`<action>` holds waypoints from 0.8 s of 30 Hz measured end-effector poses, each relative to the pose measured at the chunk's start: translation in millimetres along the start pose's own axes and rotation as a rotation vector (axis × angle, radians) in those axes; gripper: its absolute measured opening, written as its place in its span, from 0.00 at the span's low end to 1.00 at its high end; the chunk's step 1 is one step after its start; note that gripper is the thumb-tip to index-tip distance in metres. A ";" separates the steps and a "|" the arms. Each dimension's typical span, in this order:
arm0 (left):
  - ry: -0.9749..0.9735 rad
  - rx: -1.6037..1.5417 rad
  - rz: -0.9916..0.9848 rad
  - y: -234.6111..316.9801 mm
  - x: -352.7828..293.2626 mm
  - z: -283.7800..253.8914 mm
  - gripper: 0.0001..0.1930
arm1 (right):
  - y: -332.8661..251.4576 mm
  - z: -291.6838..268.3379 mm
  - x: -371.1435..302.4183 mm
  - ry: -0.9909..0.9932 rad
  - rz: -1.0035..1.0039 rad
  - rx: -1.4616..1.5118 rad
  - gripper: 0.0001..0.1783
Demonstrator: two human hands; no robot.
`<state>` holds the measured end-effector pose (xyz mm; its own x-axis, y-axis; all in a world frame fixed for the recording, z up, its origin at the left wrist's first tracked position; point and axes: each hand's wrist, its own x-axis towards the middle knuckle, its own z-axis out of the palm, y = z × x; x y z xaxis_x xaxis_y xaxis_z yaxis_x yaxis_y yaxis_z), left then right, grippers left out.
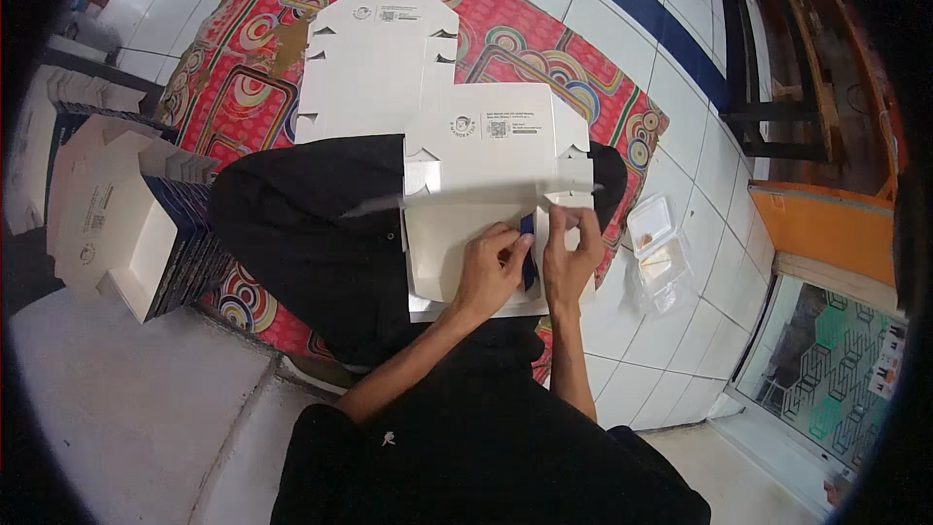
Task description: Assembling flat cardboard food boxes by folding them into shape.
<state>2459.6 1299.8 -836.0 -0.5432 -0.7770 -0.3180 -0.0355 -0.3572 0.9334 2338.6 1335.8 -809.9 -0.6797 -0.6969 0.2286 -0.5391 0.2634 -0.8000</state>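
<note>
On my lap lies a partly folded white cardboard box [437, 243], its inside facing up and its printed lid panel [520, 122] laid back away from me. My left hand [491, 270] is closed at the right side of the box, fingers pinching beside a dark blue strip of its outer face [529, 253]. Close to its right, my right hand [571, 251] has its fingers bent and closed on the box's right side flap. The fingertips of both hands partly hide the fold between them.
A flat white box blank [374, 68] lies beyond my lap on a red patterned mat [243, 58]. Nested folded boxes [131, 224] stand at left. An opened white food container [656, 238] sits on the tiled floor at right, near a wooden shelf [826, 214].
</note>
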 end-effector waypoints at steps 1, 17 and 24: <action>0.038 0.096 0.096 -3.3 2.7 -0.4 0.16 | -10.1 -0.8 -6.3 -0.026 -0.013 -0.053 0.06; 0.059 0.446 0.407 -10.9 -1.1 -5.1 0.08 | -13.0 -21.7 -24.0 -0.349 0.084 -0.002 0.13; -0.041 0.090 0.465 53.2 -9.7 -7.7 0.08 | 7.6 -28.8 -12.1 -0.281 0.474 0.378 0.14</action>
<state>2469.5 1284.4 -784.5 -0.5513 -0.8221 0.1423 0.1476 0.0718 0.9864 2328.4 1365.4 -802.8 -0.6171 -0.7242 -0.3078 0.0318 0.3678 -0.9293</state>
